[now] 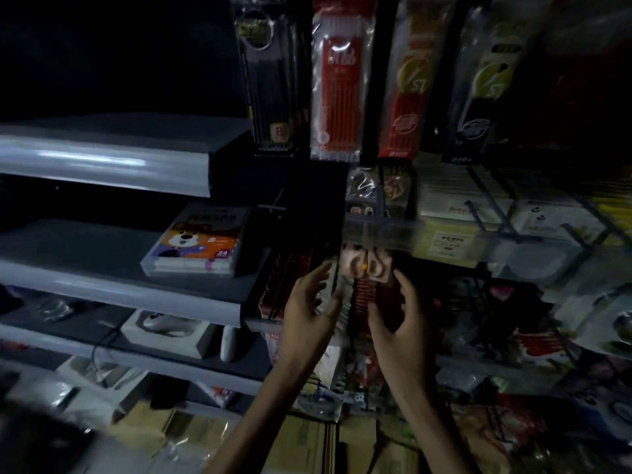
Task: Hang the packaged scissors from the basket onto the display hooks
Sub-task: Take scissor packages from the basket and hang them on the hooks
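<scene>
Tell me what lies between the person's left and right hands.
Head view: the clear-packaged scissors with pink handles sit between the left hand and right hand, under the transparent price rail. Blur hides whether either hand grips it.

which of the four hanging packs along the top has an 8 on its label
The leftmost pack: it is black, with a yellowish 8 tag near its bottom. The other three show no 8.

Gap around bare hook (pixel 273 208), price rail (pixel 379 230) overhead (packs (pixel 337 80) above)
</scene>
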The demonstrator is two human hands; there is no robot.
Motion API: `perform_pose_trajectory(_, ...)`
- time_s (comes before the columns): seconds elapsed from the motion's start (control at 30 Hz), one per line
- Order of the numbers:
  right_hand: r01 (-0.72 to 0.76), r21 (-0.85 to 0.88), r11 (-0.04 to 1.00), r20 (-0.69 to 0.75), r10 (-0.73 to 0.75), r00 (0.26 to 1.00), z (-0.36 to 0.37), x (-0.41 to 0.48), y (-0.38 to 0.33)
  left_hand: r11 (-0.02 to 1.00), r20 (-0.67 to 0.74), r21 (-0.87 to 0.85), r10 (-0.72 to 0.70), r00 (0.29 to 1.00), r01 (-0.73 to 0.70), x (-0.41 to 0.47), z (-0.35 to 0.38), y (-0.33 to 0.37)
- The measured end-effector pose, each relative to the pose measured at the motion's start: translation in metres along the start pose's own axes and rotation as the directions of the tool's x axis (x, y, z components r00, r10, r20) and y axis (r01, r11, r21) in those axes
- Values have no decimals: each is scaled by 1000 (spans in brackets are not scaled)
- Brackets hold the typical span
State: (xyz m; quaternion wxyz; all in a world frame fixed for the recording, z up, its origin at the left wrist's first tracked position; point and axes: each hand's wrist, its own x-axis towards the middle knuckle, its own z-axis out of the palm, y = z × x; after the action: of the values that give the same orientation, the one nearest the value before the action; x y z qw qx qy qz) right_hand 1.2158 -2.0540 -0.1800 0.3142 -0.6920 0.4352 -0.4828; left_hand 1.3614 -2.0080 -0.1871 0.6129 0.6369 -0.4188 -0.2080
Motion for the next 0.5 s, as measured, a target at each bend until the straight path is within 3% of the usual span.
perform_pose_trajectory(0.1,54,-66,996,74,-49,996,-4,-24,-15,997,-30,70,35,999,-33,-22,-26,1)
perform_pose_trajectory(0.23,120,-17,993,305,-109,946,15,-43,-38,967,-117,253,36,993,-6,-61,-78,5)
perform_pose_trajectory(0.37,186,52,981,585,-181,791,58,-57,-58,898,-231,432,24,973,81,-108,-139,6)
perform_pose_trajectory(0.5,212,170,962,736,-267,623,111,-80,-87,767,-367,598,4,930,233,-159,-204,2)
